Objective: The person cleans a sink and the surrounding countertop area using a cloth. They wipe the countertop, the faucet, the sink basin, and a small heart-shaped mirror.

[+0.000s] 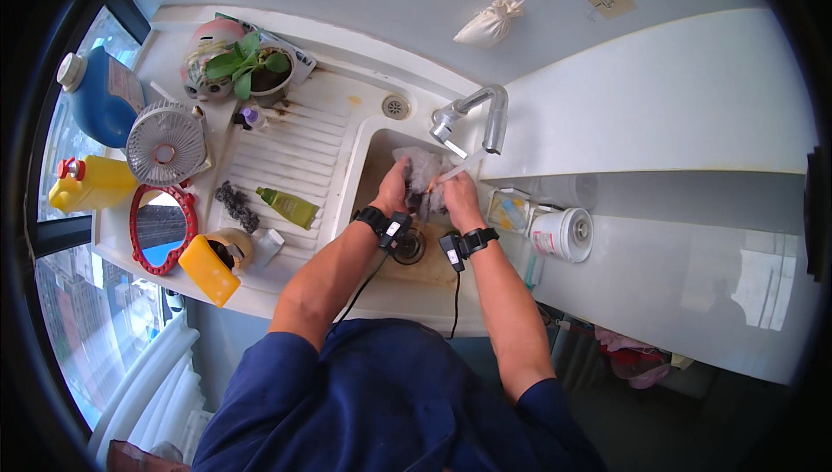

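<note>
Over the sink basin (377, 160), my left hand (393, 187) grips the left side of a wet, greyish, fluffy bundle (419, 166) that looks like cloth or a plush item. My right hand (460, 197) holds its right side. Water runs from the chrome faucet (495, 121) onto the bundle near my right fingers. A small orange part shows between the hands, too unclear to name. Below the bundle, the round drain (409, 246) is partly covered by the strap device on my left wrist. My fingertips are mostly hidden in the bundle.
On the ribbed drainboard lie a green tube (289, 207) and a dark curly scrubber-like strip (236, 205). Further left stand a small fan (166, 144), a red-framed mirror (162, 228), a potted plant (263, 72) and a blue jug (104, 98). A white tub (559, 236) stands right of the sink.
</note>
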The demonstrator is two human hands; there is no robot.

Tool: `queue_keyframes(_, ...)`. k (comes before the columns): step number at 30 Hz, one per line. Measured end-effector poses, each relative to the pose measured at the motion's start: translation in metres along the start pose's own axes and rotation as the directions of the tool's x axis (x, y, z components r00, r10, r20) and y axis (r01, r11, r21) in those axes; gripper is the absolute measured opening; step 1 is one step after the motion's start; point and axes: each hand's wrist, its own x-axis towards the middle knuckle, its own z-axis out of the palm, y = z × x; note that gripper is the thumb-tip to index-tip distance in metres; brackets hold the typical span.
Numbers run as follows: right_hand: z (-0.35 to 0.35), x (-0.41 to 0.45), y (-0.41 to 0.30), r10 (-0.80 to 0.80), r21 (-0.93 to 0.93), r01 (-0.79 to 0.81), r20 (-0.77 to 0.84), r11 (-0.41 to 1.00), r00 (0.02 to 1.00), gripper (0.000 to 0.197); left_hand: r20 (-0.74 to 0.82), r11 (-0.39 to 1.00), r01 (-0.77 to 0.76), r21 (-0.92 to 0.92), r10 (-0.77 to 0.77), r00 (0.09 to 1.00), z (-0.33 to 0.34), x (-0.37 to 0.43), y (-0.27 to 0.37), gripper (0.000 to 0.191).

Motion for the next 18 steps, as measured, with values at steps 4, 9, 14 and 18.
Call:
queue_keyframes(4, -0.002, 0.001, -0.023, 0.134, 0.437, -0.123, 0.006, 0.891, 0.991, 0.04, -0.061, 0.999, -0.027, -0.023, 0.025, 0.998, -0.018, 0.018, -0.007, 0.06)
queue_keyframes(9, -0.008, 0.011, -0.029, 0.257, 0.648, -0.36, 0.252, 0.671, 0.933, 0.044, -0.095, 0.976, -0.095, 0.197, 0.116, 0.989, -0.049, 0.057, -0.025, 0.072)
queue_keyframes(14, -0.002, 0.005, -0.024, 0.126, 0.507, -0.247, 0.261, 0.826, 0.957, 0.036, 0.067, 0.988, -0.134, -0.074, 0.139, 0.988, -0.008, 0.013, -0.014, 0.053)
queue_keyframes(18, 0.005, 0.009, -0.017, 0.128, 0.229, -0.149, 0.104, 0.962, 0.986, 0.047, -0.096, 0.936, -0.314, 0.161, 0.331, 0.939, -0.012, 0.017, -0.012, 0.043)
